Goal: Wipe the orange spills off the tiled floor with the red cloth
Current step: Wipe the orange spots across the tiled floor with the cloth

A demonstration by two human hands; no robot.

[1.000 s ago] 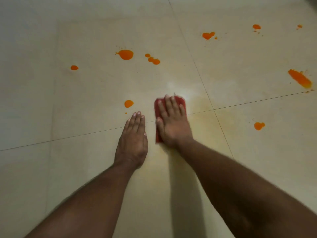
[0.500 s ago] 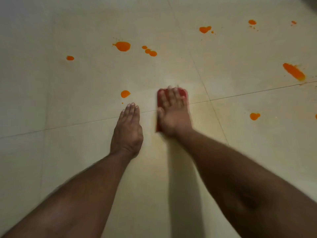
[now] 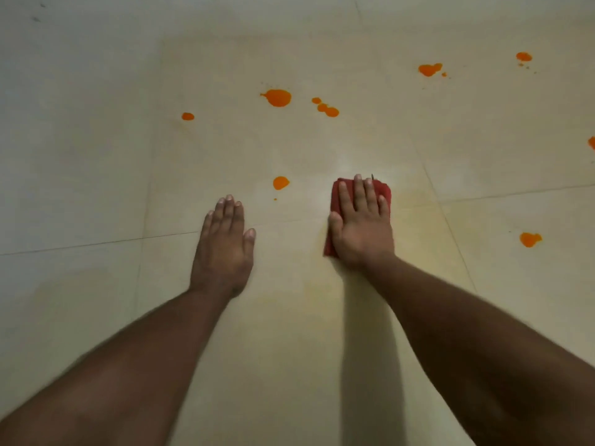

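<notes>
Right hand (image 3: 362, 230) flat, fingers straight, pressing folded red cloth (image 3: 335, 194) onto tiled floor (image 3: 96, 175); left hand (image 3: 223, 249) flat on bare tile, holding nothing; nearest orange spill (image 3: 280, 182) between them, untouched.

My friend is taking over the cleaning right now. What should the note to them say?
Right hand: flat, pressing the folded red cloth onto the cream tiled floor.
Left hand: flat on the floor, holding nothing.
Done: the tile around the cloth shows only a pale yellowish smear.
Left: the small orange spot between the hands, just ahead; the big round orange blob; the orange three-drop trail; the tiny orange dot far left; the orange splat on the right; more orange spills further back.
</notes>
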